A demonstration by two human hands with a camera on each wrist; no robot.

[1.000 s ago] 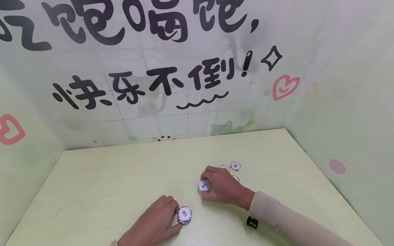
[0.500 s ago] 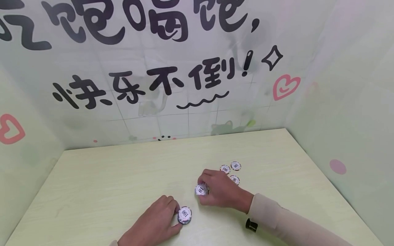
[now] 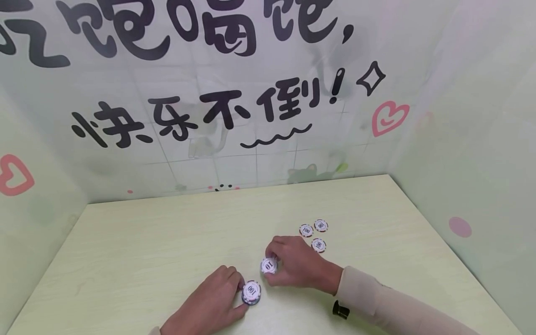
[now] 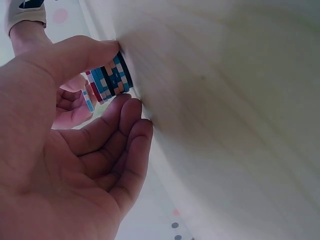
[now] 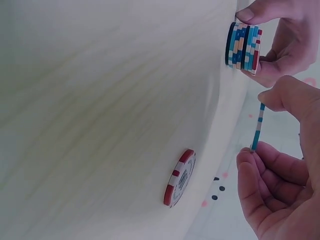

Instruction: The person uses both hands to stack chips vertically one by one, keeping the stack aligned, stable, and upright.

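A short stack of poker chips (image 3: 251,292), its top chip marked 100, stands on the pale table (image 3: 159,246). My left hand (image 3: 209,300) holds it between thumb and fingertips at its sides. Blue, black and red bands show along the stack's edge in the right wrist view. My right hand (image 3: 299,265) pinches a single chip (image 3: 269,265) marked 10, with a blue-and-white edge (image 5: 258,127). Thumb and fingertips grip that chip at opposite edges, raised off the table beside the stack and slightly higher than its top.
Three red-edged chips marked 100, among them the nearest chip (image 3: 318,245), lie flat on the table beyond my right hand. A black band-like object (image 3: 341,310) shows beneath the right sleeve (image 3: 377,298). A printed wall (image 3: 234,163) borders the table's back.
My right hand has moved left and toward me with the 10 chip, nearing the stack. The three loose chips have come into fuller view. My left hand stays on the stack.
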